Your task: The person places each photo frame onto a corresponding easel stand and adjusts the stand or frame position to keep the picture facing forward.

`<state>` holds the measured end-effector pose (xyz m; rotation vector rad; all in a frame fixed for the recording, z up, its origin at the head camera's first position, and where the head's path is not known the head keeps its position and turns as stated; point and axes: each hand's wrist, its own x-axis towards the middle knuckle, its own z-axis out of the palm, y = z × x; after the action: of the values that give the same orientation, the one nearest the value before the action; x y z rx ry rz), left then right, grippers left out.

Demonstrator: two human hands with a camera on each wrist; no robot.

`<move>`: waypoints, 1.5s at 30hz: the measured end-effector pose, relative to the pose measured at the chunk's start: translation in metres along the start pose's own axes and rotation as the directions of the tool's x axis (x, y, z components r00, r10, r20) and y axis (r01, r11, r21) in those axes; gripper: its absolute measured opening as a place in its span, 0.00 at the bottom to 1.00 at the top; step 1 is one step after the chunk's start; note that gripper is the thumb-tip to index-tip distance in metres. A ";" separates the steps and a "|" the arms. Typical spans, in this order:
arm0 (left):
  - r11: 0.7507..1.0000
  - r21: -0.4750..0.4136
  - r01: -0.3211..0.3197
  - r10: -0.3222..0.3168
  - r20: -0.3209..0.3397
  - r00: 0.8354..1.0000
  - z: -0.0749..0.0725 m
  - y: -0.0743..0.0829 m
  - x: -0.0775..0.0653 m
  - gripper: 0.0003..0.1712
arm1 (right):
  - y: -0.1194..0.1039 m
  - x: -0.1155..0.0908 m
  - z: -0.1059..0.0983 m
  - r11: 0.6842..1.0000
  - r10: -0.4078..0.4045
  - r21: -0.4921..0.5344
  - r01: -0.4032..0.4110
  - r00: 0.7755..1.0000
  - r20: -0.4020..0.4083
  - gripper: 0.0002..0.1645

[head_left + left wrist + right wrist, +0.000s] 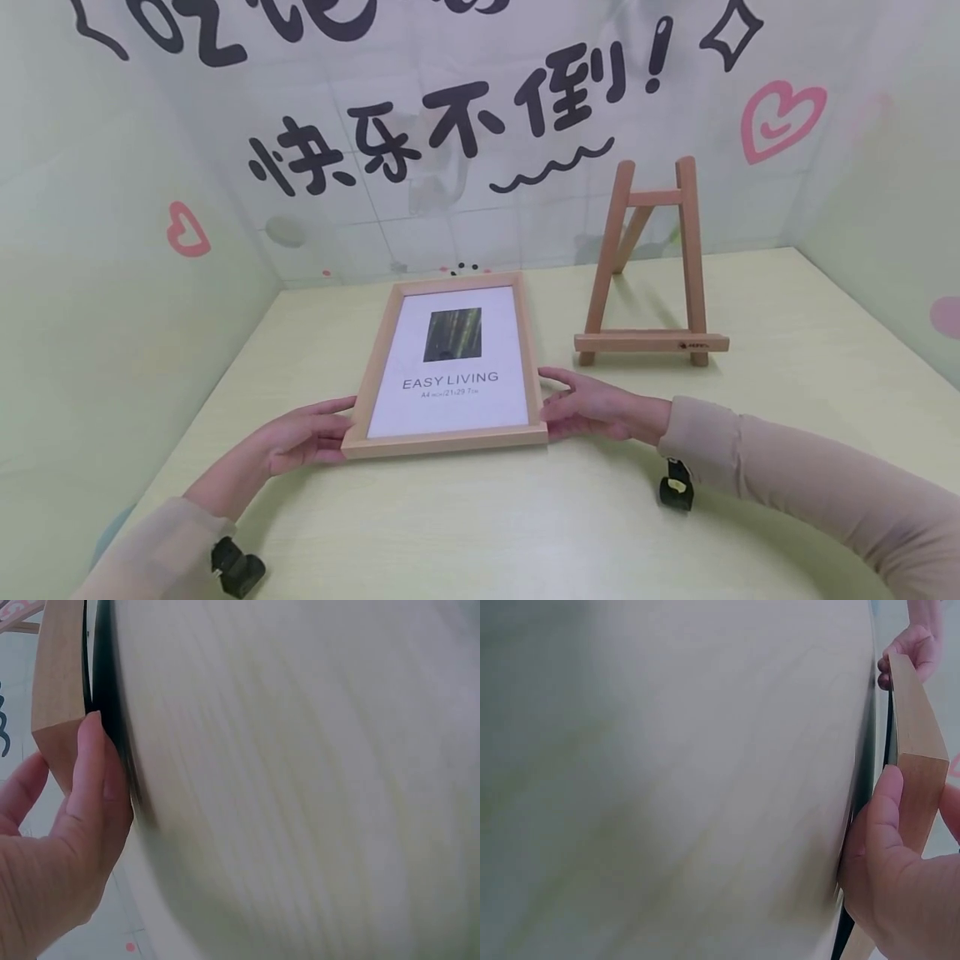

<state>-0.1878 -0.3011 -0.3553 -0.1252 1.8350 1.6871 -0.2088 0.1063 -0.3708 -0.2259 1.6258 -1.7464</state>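
A light wooden picture frame (457, 417) lies face up, with a small dark picture on a white sheet lettered "EASY LIVING". My left hand (309, 435) grips its near left corner; in the left wrist view, fingertips (91, 724) curl under the frame's edge (60, 682), with the thumb on the other side. At the near right corner my right hand (592, 408) holds the frame likewise, its fingers reaching beneath the rim (922, 799) in the right wrist view. A dark gap shows between the frame's near edge and the table in both wrist views.
A wooden tabletop easel (652, 342) stands upright to the right of the frame, a ledge across its front. The pale table (450, 525) meets a printed backdrop (450, 225) with black lettering and pink hearts behind and at the sides.
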 end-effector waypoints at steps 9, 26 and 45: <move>1.000 -0.015 0.004 -0.004 -0.025 1.000 0.002 0.003 -0.002 0.43 | 0.000 0.001 -0.002 1.000 -0.018 -0.024 0.017 1.000 -0.017 0.48; 0.999 -0.009 -0.047 0.047 -0.020 0.999 0.010 -0.002 -0.006 0.41 | 0.001 -0.003 0.000 0.997 -0.005 -0.072 0.002 0.999 -0.032 0.49; 0.994 0.001 -0.113 0.112 -0.087 0.990 0.018 0.004 -0.008 0.43 | -0.001 -0.007 -0.005 0.988 -0.100 -0.124 0.096 0.995 -0.024 0.48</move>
<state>-0.1759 -0.2865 -0.3474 -0.0995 1.9347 1.7878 -0.2077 0.1144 -0.3682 -0.3447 1.7723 -1.7313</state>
